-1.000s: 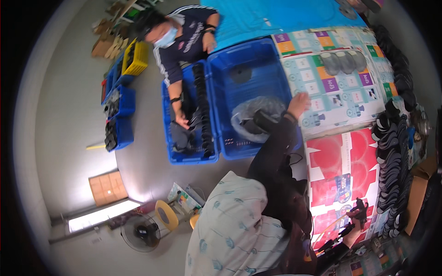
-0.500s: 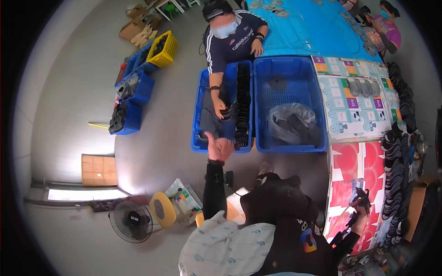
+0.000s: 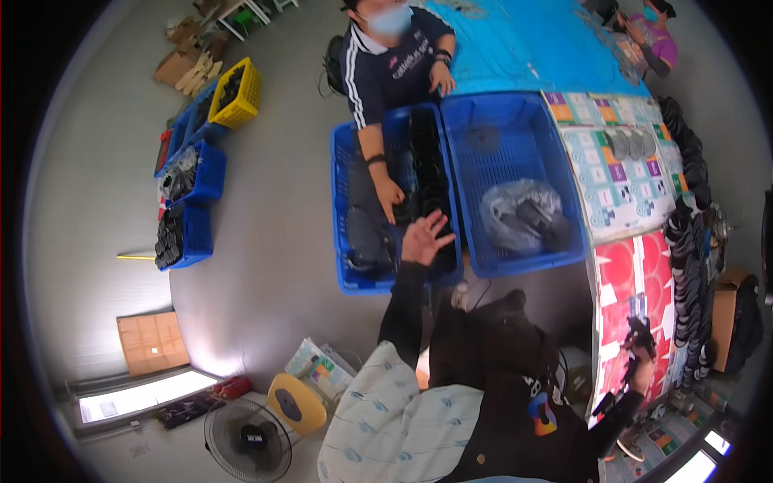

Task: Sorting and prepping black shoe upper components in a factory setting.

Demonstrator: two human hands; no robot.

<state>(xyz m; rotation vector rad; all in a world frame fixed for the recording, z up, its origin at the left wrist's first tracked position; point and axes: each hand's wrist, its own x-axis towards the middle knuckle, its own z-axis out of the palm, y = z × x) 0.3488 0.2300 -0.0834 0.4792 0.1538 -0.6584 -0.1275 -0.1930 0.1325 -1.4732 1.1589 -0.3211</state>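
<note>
My left hand (image 3: 423, 240) reaches over the near side of the left blue crate (image 3: 339, 233), palm showing and fingers spread, holding nothing. Just beside its fingers, a long row of stacked black curved pieces (image 3: 427, 161) runs down the crate's right side. Dark grey flat pieces (image 3: 366, 237) lie in its left part. A co-worker's hand (image 3: 389, 197) is in the same crate, a little beyond mine, on the dark pieces. My right hand (image 3: 642, 372) rests over the red-and-white sheet (image 3: 616, 286) at the right, closed around a black object (image 3: 640, 334) whose kind I cannot make out.
The second blue crate (image 3: 515, 268) holds a clear plastic bag (image 3: 503, 211) of dark pieces. Black curved pieces (image 3: 680, 266) line the table's right edge. Grey pads (image 3: 628, 145) sit on printed sheets. A fan (image 3: 250, 439) and yellow chair (image 3: 298, 402) stand lower left.
My left hand has moved right and forward over the crate, its fingers opening out. The co-worker's hand has shifted slightly within the crate. The whole view has tilted.
</note>
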